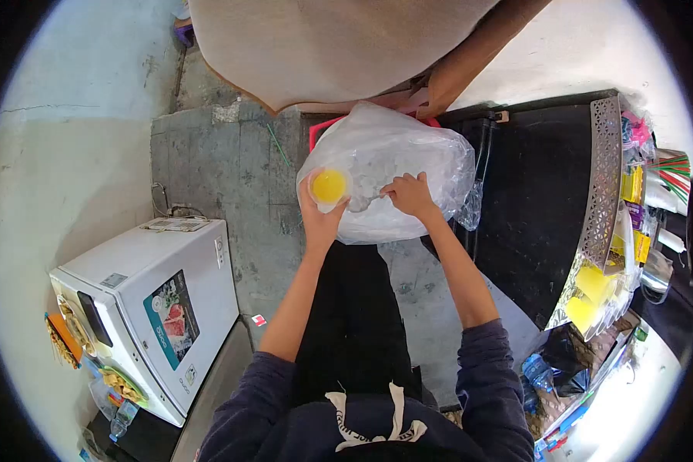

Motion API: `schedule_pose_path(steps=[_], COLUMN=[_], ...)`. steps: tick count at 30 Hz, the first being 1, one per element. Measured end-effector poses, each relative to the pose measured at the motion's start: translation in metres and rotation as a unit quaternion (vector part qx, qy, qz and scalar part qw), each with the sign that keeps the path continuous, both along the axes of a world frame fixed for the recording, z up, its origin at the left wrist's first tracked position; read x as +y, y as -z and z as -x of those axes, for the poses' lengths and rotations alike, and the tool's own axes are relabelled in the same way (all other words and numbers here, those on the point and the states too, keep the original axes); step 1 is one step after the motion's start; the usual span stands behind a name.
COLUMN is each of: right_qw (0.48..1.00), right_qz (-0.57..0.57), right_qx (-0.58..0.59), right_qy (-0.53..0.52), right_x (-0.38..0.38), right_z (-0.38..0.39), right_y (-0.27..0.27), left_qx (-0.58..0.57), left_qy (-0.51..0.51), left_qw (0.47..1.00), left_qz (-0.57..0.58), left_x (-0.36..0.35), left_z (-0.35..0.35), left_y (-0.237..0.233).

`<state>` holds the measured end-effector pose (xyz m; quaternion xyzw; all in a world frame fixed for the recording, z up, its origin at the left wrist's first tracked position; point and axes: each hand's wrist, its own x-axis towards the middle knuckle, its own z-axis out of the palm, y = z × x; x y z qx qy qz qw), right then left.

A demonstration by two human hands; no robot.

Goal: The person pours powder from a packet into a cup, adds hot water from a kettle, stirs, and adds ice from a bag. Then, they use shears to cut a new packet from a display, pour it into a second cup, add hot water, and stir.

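My left hand (323, 217) is wrapped round a clear plastic cup (339, 202) with yellow liquid (329, 185) in it. Over on the right, my right hand (410, 194) is closed on the handle of what looks like a metal spoon (359, 203), its bowl close to the cup. Both hands are above a large clear plastic bag (427, 154), which appears to hold ice. Part of a red container (321, 129) shows behind and beneath the bag.
A white fridge (200, 269) stands at left, with food packets and a bottle (123, 420) beside it. To the right is a black counter (535, 177) with a perforated metal edge (599, 177); cups, straws (674, 171) and packets lie beyond. A beige panel (331, 46) hangs ahead.
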<state>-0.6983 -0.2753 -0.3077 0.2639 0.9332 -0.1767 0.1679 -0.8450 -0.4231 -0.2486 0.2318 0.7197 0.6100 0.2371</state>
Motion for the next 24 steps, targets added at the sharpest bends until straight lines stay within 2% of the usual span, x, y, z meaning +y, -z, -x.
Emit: schedule_pose_path(steps=[4, 6, 10, 12, 16, 18, 19, 22, 24], right_qw=[1.000, 0.999, 0.999, 0.992, 0.992, 0.985, 0.985, 0.970, 0.967], right_qz=[0.027, -0.010, -0.028, -0.079, -0.091, -0.116, -0.117, -0.062, -0.058], right_qx=[0.010, 0.031, 0.037, 0.088, 0.065, 0.095, 0.094, 0.199, 0.207], right_qy=[0.013, 0.001, 0.014, 0.039, 0.059, 0.079, 0.080, 0.124, 0.139], right_x=[0.003, 0.008, 0.019, 0.028, 0.037, 0.031, 0.026, 0.007, -0.006], right_z=[0.003, 0.002, 0.001, -0.002, -0.001, 0.001, 0.002, 0.010, 0.015], right_y=[-0.008, -0.019, -0.055, -0.076, -0.146, -0.170, -0.173, -0.176, -0.170], left_qx=[-0.015, 0.011, -0.011, 0.000, 0.013, -0.031, -0.032, 0.001, 0.002], left_qy=[-0.004, 0.011, 0.003, 0.025, 0.053, 0.063, 0.063, 0.090, 0.115], left_qw=[1.000, 1.000, 1.000, 1.000, 0.999, 0.997, 0.997, 0.996, 0.993], left_qz=[0.011, 0.011, -0.012, -0.001, 0.001, -0.036, -0.037, -0.015, -0.011], left_x=[-0.001, -0.002, -0.001, -0.001, 0.004, 0.007, 0.009, 0.014, 0.018], left_z=[0.001, 0.001, 0.001, 0.002, 0.000, -0.003, -0.005, -0.008, -0.010], left_y=[0.000, 0.002, 0.006, 0.008, 0.009, 0.015, 0.014, 0.008, 0.006])
